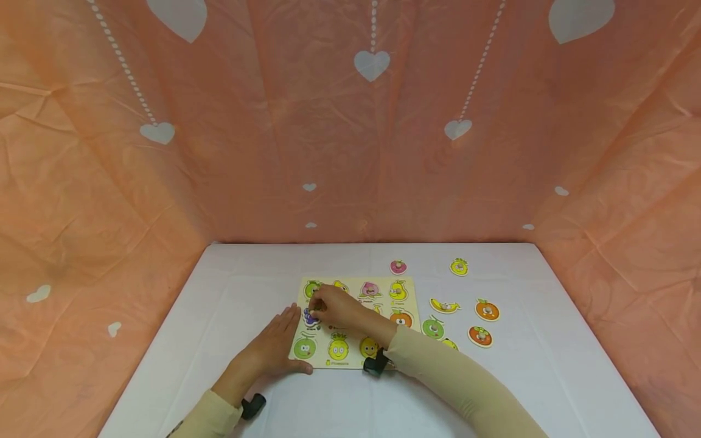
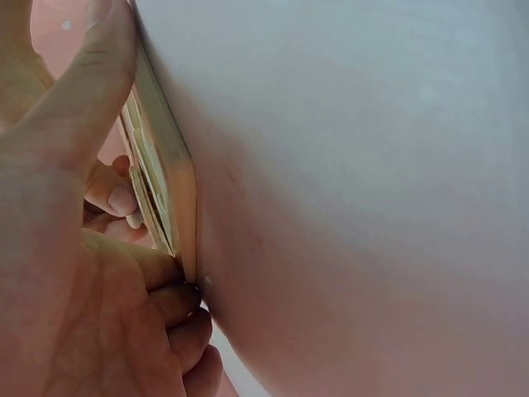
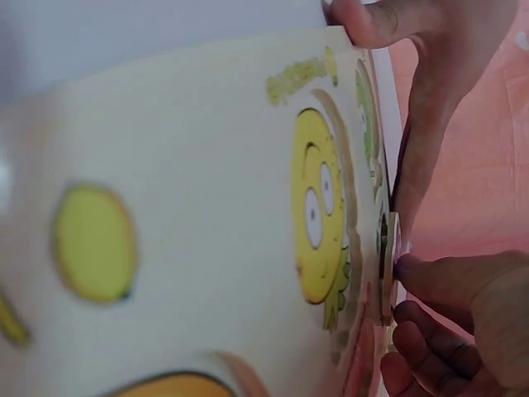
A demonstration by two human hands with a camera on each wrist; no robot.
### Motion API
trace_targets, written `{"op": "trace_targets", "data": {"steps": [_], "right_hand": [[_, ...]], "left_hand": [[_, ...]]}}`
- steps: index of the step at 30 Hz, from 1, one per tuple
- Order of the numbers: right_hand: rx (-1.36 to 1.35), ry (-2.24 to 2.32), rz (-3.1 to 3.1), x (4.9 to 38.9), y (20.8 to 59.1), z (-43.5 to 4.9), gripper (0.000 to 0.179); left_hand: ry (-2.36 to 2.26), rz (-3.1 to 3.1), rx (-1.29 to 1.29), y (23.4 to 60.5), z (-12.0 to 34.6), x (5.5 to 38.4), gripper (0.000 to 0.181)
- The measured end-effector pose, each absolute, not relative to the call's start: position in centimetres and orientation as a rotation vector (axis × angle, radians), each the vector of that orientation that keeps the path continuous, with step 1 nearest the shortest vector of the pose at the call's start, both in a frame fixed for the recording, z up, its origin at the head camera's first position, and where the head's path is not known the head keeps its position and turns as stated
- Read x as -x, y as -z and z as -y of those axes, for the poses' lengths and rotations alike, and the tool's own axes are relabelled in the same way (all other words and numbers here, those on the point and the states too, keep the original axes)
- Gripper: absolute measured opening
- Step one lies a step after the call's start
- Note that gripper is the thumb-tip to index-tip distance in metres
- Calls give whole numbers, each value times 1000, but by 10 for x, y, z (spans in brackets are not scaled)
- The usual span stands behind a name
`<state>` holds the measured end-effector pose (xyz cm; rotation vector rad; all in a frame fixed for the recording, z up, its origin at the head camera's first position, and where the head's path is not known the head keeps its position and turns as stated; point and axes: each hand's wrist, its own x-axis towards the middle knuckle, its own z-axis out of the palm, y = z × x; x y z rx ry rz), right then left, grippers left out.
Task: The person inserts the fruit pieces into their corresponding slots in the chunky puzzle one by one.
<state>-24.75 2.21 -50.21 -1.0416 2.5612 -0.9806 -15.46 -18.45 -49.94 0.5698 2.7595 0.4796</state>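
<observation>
A pale fruit peg puzzle board lies on the table. My right hand reaches across it and pinches a purple grape puzzle piece over the grape spot at the board's left side. In the right wrist view, thumb and fingers hold the thin wooden piece, which stands at the board's surface; whether it sits in its recess cannot be seen. My left hand rests against the board's left front corner, fingers straight along the left edge, thumb by the front edge. The left wrist view shows that thumb beside the board's edge.
Loose fruit pieces lie right of the board: a banana, an orange, a red-orange piece and a green melon. Behind are a pink piece and a yellow pineapple. A peach-coloured cloth surrounds the table.
</observation>
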Motion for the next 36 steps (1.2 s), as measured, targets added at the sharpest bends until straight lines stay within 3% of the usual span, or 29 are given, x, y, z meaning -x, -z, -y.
{"op": "trace_targets", "data": {"steps": [36], "right_hand": [[997,930,-2569,246,502,-23,7]], "left_hand": [[-485,-2771,-571,500,185,153,134]]}}
